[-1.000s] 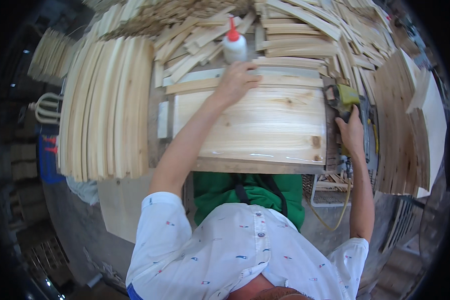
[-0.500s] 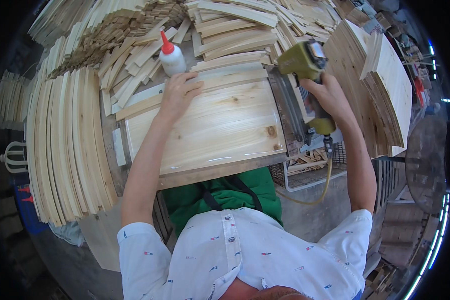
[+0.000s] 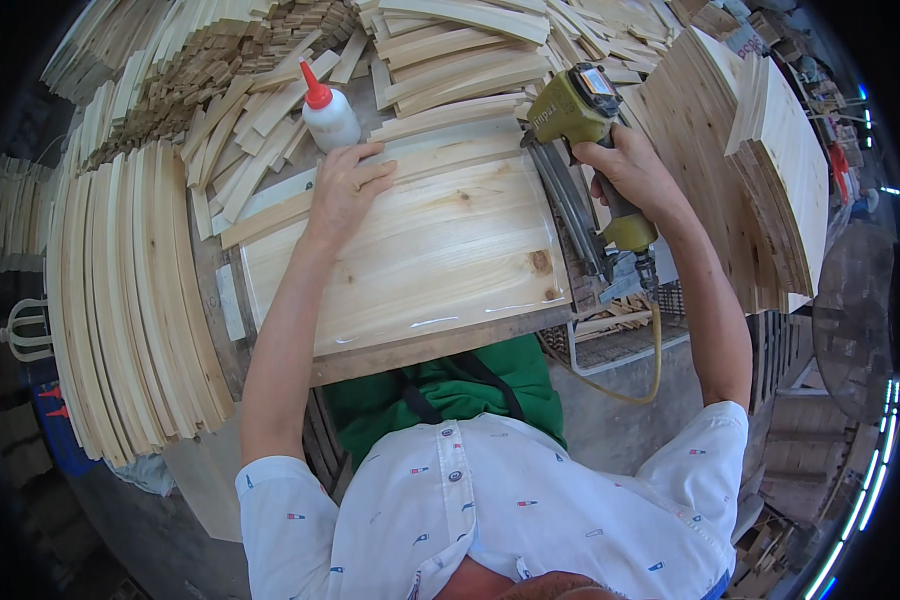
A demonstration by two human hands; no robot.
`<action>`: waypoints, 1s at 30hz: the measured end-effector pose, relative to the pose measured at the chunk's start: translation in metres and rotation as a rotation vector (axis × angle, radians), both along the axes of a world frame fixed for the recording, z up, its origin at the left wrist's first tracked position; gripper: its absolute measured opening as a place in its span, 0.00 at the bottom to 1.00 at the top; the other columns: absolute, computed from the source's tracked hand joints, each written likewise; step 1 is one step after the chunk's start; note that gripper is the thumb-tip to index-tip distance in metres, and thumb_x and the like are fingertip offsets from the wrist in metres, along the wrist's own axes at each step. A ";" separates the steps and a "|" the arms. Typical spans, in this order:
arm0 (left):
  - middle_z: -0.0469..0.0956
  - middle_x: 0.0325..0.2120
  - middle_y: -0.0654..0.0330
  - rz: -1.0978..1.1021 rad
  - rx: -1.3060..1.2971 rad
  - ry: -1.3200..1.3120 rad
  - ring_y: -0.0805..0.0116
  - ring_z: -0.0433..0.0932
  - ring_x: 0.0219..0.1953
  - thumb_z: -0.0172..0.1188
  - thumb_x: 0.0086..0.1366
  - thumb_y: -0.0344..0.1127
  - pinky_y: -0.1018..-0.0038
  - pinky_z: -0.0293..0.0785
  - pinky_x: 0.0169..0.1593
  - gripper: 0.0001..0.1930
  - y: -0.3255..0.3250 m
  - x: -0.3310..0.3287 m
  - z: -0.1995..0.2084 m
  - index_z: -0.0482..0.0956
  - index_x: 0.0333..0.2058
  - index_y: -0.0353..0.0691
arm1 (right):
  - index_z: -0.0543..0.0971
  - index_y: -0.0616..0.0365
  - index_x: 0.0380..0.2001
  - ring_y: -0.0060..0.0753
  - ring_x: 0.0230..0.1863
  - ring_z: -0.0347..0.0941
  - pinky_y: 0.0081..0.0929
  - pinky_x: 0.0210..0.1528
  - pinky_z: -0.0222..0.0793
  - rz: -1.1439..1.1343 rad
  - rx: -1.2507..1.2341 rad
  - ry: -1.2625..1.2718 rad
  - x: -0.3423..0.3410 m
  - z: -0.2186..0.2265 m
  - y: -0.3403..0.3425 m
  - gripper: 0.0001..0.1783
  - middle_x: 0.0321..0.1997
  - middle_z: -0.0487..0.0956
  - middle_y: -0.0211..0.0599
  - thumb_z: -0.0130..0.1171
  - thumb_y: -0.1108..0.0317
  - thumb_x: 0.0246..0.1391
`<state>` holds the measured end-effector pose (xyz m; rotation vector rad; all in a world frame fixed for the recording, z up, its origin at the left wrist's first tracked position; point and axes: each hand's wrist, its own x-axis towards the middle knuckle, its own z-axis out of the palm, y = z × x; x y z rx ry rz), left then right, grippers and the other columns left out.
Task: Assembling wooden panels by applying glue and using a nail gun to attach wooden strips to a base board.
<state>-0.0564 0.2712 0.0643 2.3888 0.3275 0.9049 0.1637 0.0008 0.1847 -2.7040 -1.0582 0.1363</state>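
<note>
A pale wooden panel (image 3: 440,255) lies flat before me, with a glossy wet-looking line along its near and side edges. Along its far edge runs a narrow wooden strip (image 3: 268,219). My left hand (image 3: 345,195) is closed over that strip, thumb on the near side and fingers across it. In my right hand (image 3: 630,172) is an olive-green nail gun (image 3: 568,108), gripped by its handle and raised over the panel's far right corner. A yellow air hose (image 3: 656,350) hangs from the handle's base. Just beyond my left fingers stands a white squeeze bottle (image 3: 332,125) with a red nozzle.
Stacked slats (image 3: 135,300) line the left side, and loose strips (image 3: 460,50) pile up at the back. Large boards (image 3: 780,170) stand at the right. Dark metal rails (image 3: 570,210) lie beside the panel. A wire basket (image 3: 620,345) with wood pieces sits below, near the hose.
The nail gun has shifted slightly left and tilted in my right hand. My left hand stays on the strip. The whole view has shifted a little.
</note>
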 end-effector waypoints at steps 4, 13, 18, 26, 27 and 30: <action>0.78 0.47 0.58 -0.071 -0.034 -0.048 0.58 0.72 0.50 0.65 0.55 0.34 0.65 0.66 0.56 0.10 -0.016 0.059 -0.015 0.86 0.37 0.43 | 0.59 0.70 0.61 0.61 0.49 0.74 0.44 0.51 0.68 -0.090 -0.033 -0.065 0.036 0.010 -0.028 0.38 0.46 0.76 0.66 0.59 0.63 0.52; 0.79 0.45 0.59 0.267 0.096 0.148 0.57 0.72 0.51 0.66 0.53 0.35 0.64 0.66 0.57 0.10 0.021 -0.128 0.002 0.86 0.35 0.45 | 0.73 0.67 0.39 0.27 0.19 0.74 0.28 0.23 0.69 0.105 0.125 0.565 -0.045 0.060 0.066 0.20 0.20 0.75 0.36 0.59 0.59 0.52; 0.79 0.46 0.60 0.524 0.097 0.248 0.58 0.71 0.52 0.66 0.53 0.34 0.64 0.65 0.57 0.10 0.013 -0.265 0.041 0.87 0.36 0.45 | 0.73 0.65 0.38 0.19 0.19 0.71 0.21 0.22 0.67 0.456 0.163 0.796 -0.142 0.053 0.158 0.16 0.25 0.77 0.33 0.56 0.60 0.55; 0.79 0.46 0.61 0.685 0.048 0.239 0.59 0.71 0.52 0.66 0.52 0.33 0.65 0.64 0.57 0.11 -0.004 -0.330 0.059 0.87 0.36 0.45 | 0.73 0.68 0.34 0.20 0.16 0.69 0.22 0.19 0.64 0.586 0.139 0.847 -0.195 0.043 0.205 0.18 0.18 0.75 0.34 0.56 0.60 0.52; 0.79 0.46 0.61 0.695 0.055 0.229 0.59 0.71 0.52 0.66 0.52 0.33 0.65 0.64 0.57 0.11 -0.004 -0.336 0.058 0.87 0.36 0.45 | 0.73 0.66 0.36 0.18 0.18 0.70 0.20 0.21 0.66 0.595 0.087 0.835 -0.200 0.045 0.209 0.17 0.25 0.76 0.34 0.56 0.60 0.54; 0.78 0.47 0.60 0.716 0.040 0.217 0.59 0.70 0.53 0.66 0.53 0.32 0.66 0.63 0.59 0.12 -0.006 -0.353 0.059 0.86 0.38 0.44 | 0.73 0.65 0.38 0.16 0.20 0.70 0.18 0.23 0.68 0.628 0.022 0.795 -0.218 0.051 0.220 0.16 0.31 0.78 0.33 0.57 0.60 0.55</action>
